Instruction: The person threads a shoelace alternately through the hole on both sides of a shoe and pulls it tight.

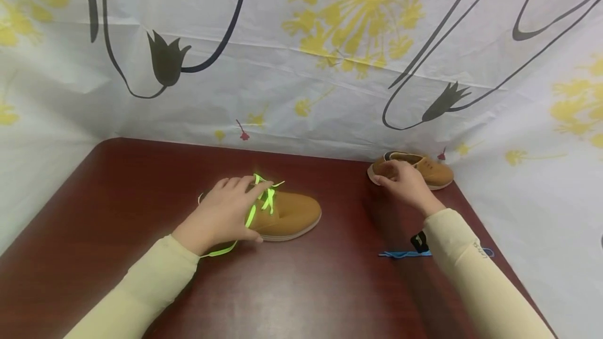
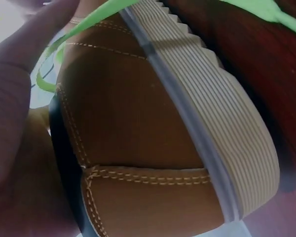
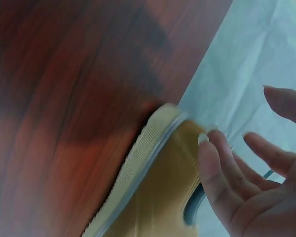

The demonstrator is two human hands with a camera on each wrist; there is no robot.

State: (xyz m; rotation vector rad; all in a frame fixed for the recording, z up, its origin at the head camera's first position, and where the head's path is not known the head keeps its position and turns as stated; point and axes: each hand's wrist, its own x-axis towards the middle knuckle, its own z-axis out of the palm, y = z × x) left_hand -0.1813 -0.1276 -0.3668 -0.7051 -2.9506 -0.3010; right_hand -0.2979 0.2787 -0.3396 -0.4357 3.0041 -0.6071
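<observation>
A tan shoe (image 1: 297, 213) with bright green laces (image 1: 268, 200) stands on the left half of the table, toe to the right. My left hand (image 1: 221, 218) lies over its heel and opening, fingers spread, hiding that part. The left wrist view shows the shoe's side (image 2: 133, 113) and ribbed pale sole close by. At the far right corner is a second tan shoe (image 1: 435, 171), with no lace seen in its eyelets. My right hand (image 1: 405, 184) is at its heel end, fingers loosely bent and apart; in the right wrist view nothing is between them.
A blue shoelace (image 1: 400, 254) lies on the dark red table (image 1: 301, 286) below my right forearm, which covers part of it. A small black device (image 1: 418, 242) sits at the right wrist. White patterned sheeting (image 1: 282, 93) rises behind the table and at its sides.
</observation>
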